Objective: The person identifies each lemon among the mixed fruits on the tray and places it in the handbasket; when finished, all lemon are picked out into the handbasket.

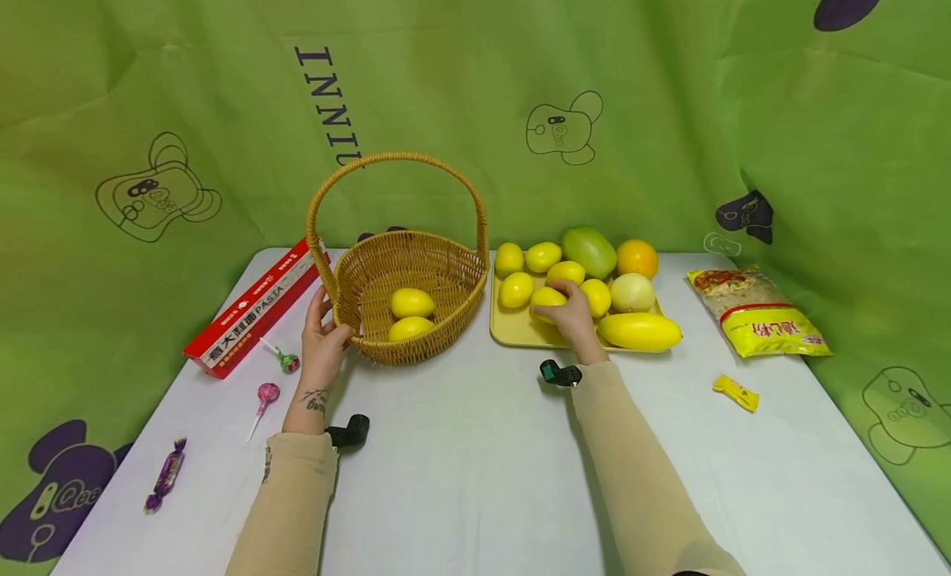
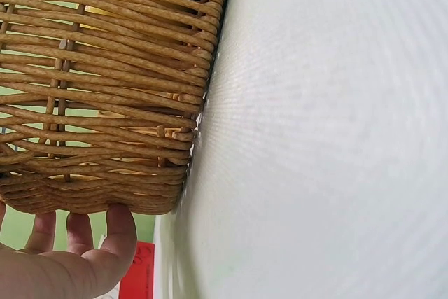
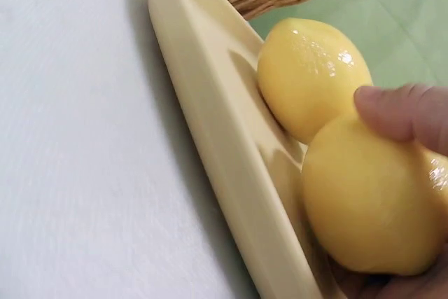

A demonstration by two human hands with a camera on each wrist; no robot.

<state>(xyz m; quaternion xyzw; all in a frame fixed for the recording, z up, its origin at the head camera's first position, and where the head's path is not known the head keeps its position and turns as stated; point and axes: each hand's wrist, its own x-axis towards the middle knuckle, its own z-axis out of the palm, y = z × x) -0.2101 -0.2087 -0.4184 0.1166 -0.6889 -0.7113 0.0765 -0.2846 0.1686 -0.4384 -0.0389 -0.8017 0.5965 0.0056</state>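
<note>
A wicker basket [image 1: 416,357] with a tall arched handle stands at the middle left, and two lemons [image 1: 412,302] lie inside it. At its left side, my left hand [image 1: 321,345] grips the wall, thumb near the rim and fingertips [image 2: 122,222] against the weave. My right hand [image 1: 574,316] reaches over a pale yellow tray [image 1: 513,338] and holds a lemon [image 3: 371,194] between thumb and fingers. Right beside that one, another lemon [image 3: 311,75] lies on the tray. The right fingers are mostly hidden behind the held fruit.
On the tray are several more lemons, a green mango [image 1: 589,252], an orange [image 1: 637,259], a pale round fruit [image 1: 633,294] and a long yellow fruit [image 1: 641,332]. A pasta box [image 1: 260,312], lollipops [image 1: 268,393] and a purple candy [image 1: 167,475] lie left; a food bag [image 1: 761,312] and yellow packet [image 1: 736,393] right.
</note>
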